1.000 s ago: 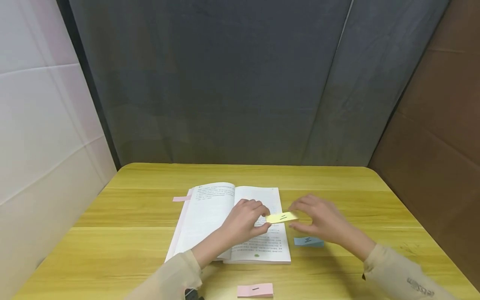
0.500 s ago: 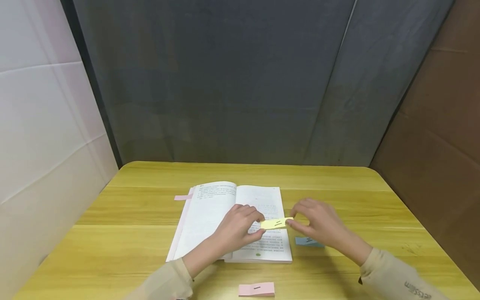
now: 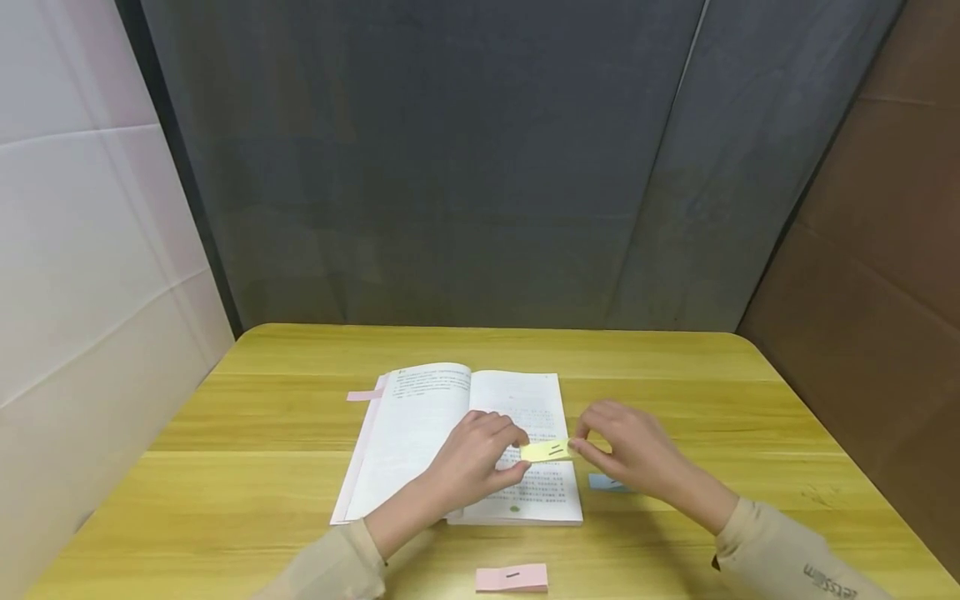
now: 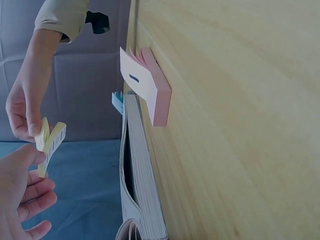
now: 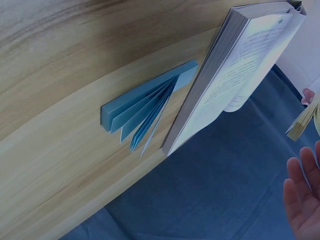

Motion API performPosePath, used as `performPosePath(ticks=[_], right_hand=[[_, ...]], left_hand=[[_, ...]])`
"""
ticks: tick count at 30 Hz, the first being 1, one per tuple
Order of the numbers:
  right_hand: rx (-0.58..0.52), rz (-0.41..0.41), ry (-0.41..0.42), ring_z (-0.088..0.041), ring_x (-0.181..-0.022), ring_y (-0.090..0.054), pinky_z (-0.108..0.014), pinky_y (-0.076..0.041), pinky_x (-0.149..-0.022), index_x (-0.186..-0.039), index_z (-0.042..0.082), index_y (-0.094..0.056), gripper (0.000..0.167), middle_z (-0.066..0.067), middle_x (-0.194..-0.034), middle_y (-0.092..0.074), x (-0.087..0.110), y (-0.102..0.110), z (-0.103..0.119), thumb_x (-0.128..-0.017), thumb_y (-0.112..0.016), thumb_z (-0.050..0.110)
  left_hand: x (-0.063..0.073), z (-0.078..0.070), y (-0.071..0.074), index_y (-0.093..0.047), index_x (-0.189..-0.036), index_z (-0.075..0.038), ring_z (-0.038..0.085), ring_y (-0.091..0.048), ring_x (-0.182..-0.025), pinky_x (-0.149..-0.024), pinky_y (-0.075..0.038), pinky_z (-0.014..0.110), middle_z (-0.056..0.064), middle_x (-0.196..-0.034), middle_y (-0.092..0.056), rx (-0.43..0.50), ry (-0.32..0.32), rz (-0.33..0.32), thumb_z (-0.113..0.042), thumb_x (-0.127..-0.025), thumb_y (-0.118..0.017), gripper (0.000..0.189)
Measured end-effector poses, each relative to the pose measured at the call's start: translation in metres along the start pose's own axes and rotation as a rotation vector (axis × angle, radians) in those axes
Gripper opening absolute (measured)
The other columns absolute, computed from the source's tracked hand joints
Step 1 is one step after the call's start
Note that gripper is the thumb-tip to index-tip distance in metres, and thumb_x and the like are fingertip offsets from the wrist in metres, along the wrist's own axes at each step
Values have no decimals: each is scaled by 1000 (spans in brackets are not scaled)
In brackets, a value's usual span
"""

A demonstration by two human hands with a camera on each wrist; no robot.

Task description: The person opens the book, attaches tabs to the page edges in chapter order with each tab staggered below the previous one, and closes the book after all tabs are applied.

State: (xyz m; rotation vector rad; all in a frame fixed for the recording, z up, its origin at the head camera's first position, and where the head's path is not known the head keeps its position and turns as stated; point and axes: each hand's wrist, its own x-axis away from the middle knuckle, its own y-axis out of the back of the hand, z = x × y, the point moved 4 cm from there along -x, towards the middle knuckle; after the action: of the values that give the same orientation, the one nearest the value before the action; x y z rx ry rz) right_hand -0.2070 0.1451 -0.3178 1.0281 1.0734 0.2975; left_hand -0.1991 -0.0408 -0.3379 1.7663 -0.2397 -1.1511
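A small yellow sticky-note pad (image 3: 545, 451) with two dark strokes is held above the right page of an open book (image 3: 401, 467). My left hand (image 3: 472, 454) grips the pad's left end between thumb and fingers. At its right end, my right hand (image 3: 630, 450) pinches with thumb and index finger. In the left wrist view, the right fingers hold a yellow sheet or sheets (image 4: 42, 134) bent away from the rest of the pad (image 4: 54, 144); how many cannot be told. The right wrist view shows only part of the right hand (image 5: 304, 197) at its edge.
A blue sticky-note pad (image 3: 603, 482), its sheets fanned in the right wrist view, lies right of the book. Near the front edge of the wooden table (image 3: 225, 500) is a pink pad (image 3: 512, 577) with one stroke. A pink tab (image 3: 362, 396) sticks out from the book's left side.
My right hand has come in leftward from beside the pad and now pinches its right end. The left hand and pad have shifted slightly down and left.
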Motion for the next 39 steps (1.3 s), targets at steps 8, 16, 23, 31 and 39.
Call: performPosePath(ticks=[8, 16, 23, 31, 39], right_hand=[[14, -63, 91, -5, -66, -51, -19, -43, -52, -71, 17, -60, 9, 10, -73, -55, -1, 4, 5, -75, -68, 18], [-3, -119, 163, -8, -74, -55, -21, -47, -59, -75, 15, -65, 5, 7, -81, -60, -4, 8, 9, -78, -66, 19], [1, -113, 192, -8, -73, -54, -19, -45, -58, -71, 17, -61, 10, 8, -80, -58, -5, 9, 13, -79, -65, 22], [6, -76, 260, -6, -70, -51, -16, -44, -58, -69, 16, -61, 17, 9, -75, -55, -6, 9, 20, -84, -59, 24], [27, -81, 344, -7, -66, -49, -15, -43, -58, -69, 14, -61, 17, 8, -74, -54, -6, 11, 29, -84, -57, 21]], left_hand=[[0, 0, -2, -63, -85, -16, 8, -53, -75, -72, -40, 27, -7, -80, -60, 14, -4, 4, -29, -72, -65, 18], [0, -1, -4, -63, -84, -16, 8, -53, -74, -72, -40, 26, -8, -79, -59, 17, 0, 12, -29, -72, -66, 18], [1, -2, -5, -62, -81, -17, 6, -52, -70, -71, -40, 26, -10, -75, -57, 24, 10, 23, -29, -70, -66, 17], [0, -3, -8, -63, -79, -15, 6, -52, -70, -72, -41, 25, -10, -73, -57, 35, 21, 50, -28, -70, -66, 16], [0, -3, -10, -63, -78, -15, 6, -51, -68, -71, -41, 26, -8, -71, -57, 40, 9, 45, -27, -69, -67, 16]])
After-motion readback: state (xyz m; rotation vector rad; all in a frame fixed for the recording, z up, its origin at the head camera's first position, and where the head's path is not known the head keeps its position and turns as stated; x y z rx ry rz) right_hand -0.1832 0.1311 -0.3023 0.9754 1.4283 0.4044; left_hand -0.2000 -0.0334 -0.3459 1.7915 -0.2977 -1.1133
